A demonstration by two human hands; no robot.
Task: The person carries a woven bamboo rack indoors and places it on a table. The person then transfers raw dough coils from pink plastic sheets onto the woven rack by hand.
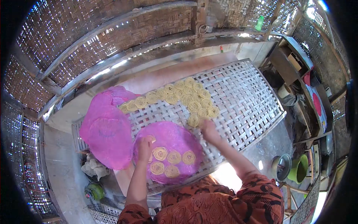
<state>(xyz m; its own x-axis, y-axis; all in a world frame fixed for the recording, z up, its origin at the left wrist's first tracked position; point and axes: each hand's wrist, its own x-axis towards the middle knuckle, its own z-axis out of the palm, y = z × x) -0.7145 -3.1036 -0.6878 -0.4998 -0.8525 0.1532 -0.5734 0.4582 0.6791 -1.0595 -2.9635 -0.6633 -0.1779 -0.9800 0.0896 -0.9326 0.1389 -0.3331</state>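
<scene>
Flat, round coils of pale yellow strands, like noodle nests (174, 157), lie on a round pink sheet (179, 136) in front of me. More yellow coils (187, 99) form rows on a woven bamboo rack (242, 97). My left hand (144, 147) is over the left side of the pink sheet, its fingers curled together. Something pale shows at its fingertips, too small to name. My right hand (209, 131) reaches over the rack at the near end of the rows. Its fingers are closed on a yellow coil (203, 120), partly hidden by them.
A second pink sheet (106, 132) lies bunched at the rack's left. A green tub (298, 168) and a grey basin (281, 166) stand at lower right, below a wooden shelf (294, 63). A green gas cylinder (94, 191) is at lower left. Woven walls surround the rack.
</scene>
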